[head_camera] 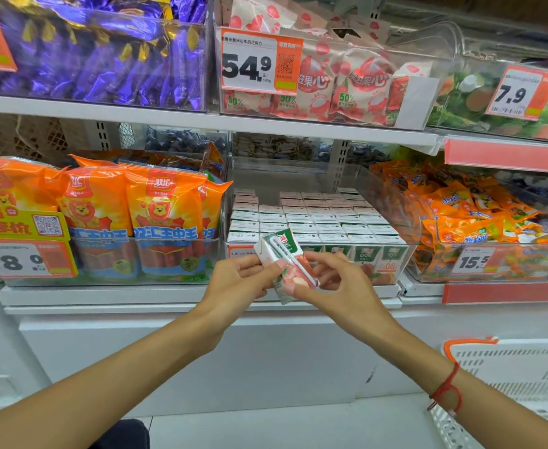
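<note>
I hold the juice carton [287, 270] in the air between both hands, just before the front edge of the shelf [104, 294]. My left hand [237, 281] pinches its upper end and my right hand [339, 281] curls round the lower end. Its long axis slants from upper left to lower right (the straw follows it). The basket [509, 367] lies low on my right, nearer the right hand.

Your count: 1 carton [282, 246], held in 2 hands, left hand [240, 280] and right hand [340, 283]. 1 bin [405, 215], its stocked cartons too many for you to tally. 4 sausage packs [165, 205] in the front row. 4 price tags [250, 66] with readable figures. 1 basket [509, 367]. 2 shelves [169, 119].
</note>
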A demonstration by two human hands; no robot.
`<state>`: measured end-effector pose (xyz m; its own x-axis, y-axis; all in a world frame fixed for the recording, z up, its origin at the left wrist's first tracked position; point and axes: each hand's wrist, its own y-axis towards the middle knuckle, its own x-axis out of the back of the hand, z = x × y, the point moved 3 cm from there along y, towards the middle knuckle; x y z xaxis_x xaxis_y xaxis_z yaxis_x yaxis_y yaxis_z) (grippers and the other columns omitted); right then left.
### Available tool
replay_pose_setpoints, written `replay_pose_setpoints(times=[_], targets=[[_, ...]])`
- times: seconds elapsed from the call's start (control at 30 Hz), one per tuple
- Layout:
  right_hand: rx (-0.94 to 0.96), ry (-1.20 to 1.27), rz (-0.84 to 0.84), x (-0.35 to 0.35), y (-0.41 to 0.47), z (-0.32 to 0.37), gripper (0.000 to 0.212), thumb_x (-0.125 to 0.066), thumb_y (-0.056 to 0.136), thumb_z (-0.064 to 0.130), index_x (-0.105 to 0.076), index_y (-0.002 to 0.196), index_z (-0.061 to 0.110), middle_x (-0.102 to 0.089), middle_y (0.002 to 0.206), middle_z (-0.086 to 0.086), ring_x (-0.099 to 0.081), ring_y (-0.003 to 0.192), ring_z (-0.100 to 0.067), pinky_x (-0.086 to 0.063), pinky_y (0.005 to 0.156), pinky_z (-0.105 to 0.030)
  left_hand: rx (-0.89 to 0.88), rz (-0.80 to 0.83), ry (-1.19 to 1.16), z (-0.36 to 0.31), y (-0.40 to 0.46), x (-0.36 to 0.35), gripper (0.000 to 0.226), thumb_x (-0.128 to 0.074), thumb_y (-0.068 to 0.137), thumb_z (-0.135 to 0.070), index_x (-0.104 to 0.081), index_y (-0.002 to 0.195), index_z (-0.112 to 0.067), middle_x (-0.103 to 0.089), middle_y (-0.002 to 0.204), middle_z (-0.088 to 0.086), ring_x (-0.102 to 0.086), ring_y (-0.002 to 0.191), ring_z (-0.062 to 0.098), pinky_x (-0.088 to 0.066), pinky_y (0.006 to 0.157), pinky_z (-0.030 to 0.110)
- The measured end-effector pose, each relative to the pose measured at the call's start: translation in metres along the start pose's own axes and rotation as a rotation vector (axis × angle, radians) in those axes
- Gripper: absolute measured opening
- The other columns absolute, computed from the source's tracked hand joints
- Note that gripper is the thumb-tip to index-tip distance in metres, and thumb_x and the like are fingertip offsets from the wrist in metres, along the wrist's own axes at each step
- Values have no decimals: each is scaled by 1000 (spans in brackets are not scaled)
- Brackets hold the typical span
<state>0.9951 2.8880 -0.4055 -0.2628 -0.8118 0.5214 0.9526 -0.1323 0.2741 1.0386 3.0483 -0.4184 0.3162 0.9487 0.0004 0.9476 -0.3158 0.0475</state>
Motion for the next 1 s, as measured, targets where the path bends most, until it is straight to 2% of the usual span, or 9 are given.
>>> replay_pose_setpoints(times=[0.1,0.2,0.33,0.5,0.63,0.73,0.87,0.93,1.0], targets=[[-157,206,200,2,3,-5,20,-67,87,41,-62,106,44,-68,106,11,-63,97,-2,-51,79,-13,15,38,17,0,2,5,9,-67,89,-30,-68,97,-33,-75,88,-18,-70,84,-3,-50,78,15],[-235,320,285,4,3,-11,29,-62,93,33,-62,122,32,-70,114,14,-64,103,2,-52,84,-17,7,87,46,-1,2,6,11,-65,91,-31,-64,98,-39,-74,89,-22,-68,85,-7,-48,73,11],[-248,381,360,2,1,-10,30,-60,94,31,-63,124,27,-71,114,12,-65,108,-3,-51,92,-22,-6,125,62,-3,0,4,12,-62,93,-30,-64,101,-39,-74,95,-20,-68,92,-4,-48,77,13],[-205,349,211,5,-1,-9,25,-71,86,28,-69,111,24,-75,96,7,-69,94,-4,-52,80,-14,-14,75,71,-2,-1,6,13,-64,93,-26,-67,98,-38,-75,90,-18,-70,88,-4,-51,73,14],[-45,123,8,3,-6,-3,36,-84,72,28,-70,105,22,-73,88,10,-66,80,-1,-51,68,-12,57,87,87,1,-1,-1,15,-68,88,-19,-72,88,-33,-75,87,-19,-69,83,-6,-51,74,21],[88,-14,-65,-2,-10,3,41,-88,65,32,-64,99,31,-68,85,17,-61,79,-1,-50,69,-13,85,37,33,0,0,-3,4,-72,84,-30,-71,89,-29,-75,81,-17,-70,78,-4,-50,71,20],[116,93,109,-2,-9,3,40,-82,75,22,-59,104,37,-65,96,24,-61,92,-1,-49,81,-15,-68,-59,97,-6,1,3,20,-82,72,-35,-71,89,-34,-73,83,-26,-66,84,-11,-51,72,11],[47,262,231,4,-7,3,34,-72,86,14,-64,107,39,-69,104,22,-63,100,1,-49,84,-13,-198,-74,217,-12,0,6,39,-86,67,-31,-68,102,-33,-72,93,-26,-64,89,-12,-50,73,7],[-24,404,290,9,-3,1,33,-61,92,11,-70,107,39,-71,111,14,-64,108,-3,-49,93,-19,-364,-70,371,-17,-1,8,54,-88,65,-28,-62,112,-37,-68,104,-24,-61,100,-10,-48,80,7]])
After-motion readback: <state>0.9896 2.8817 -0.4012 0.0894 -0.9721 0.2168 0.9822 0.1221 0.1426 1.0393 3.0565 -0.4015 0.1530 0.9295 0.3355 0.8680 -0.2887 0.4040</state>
